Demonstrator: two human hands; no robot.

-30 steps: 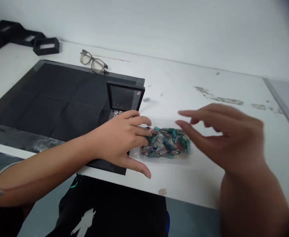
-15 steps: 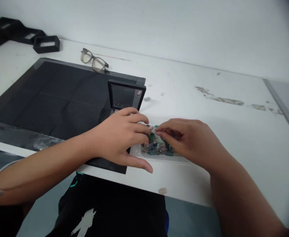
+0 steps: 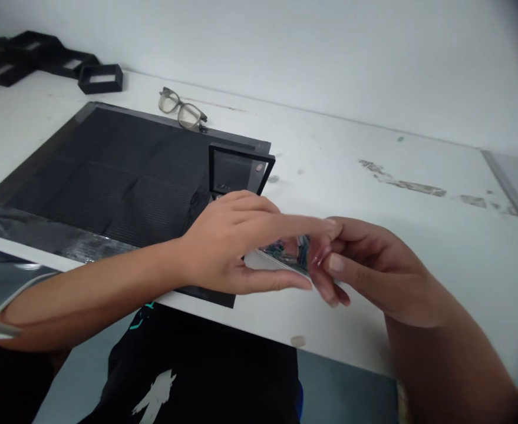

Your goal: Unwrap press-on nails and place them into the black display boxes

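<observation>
Head view: both hands meet over the white table (image 3: 373,141), just past its near edge. The left hand (image 3: 236,244) comes in from the left with forefinger and thumb stretched out to the right, pinching the left part of a clear bag (image 3: 285,254) of green and pink stones. The right hand (image 3: 365,268) comes in from the lower right, its fingers curled and its thumb on top, gripping the bag's right end. The bag is held between the two hands, tilted, its left end low near the table; whether it touches the table I cannot tell. Most of the bag is hidden by the fingers.

Behind the left hand a small black box (image 3: 238,171) stands open on the right corner of a black mat (image 3: 108,171). Glasses (image 3: 182,111) lie at the mat's far edge. Black frames (image 3: 102,78) sit in the far left corner of the table.
</observation>
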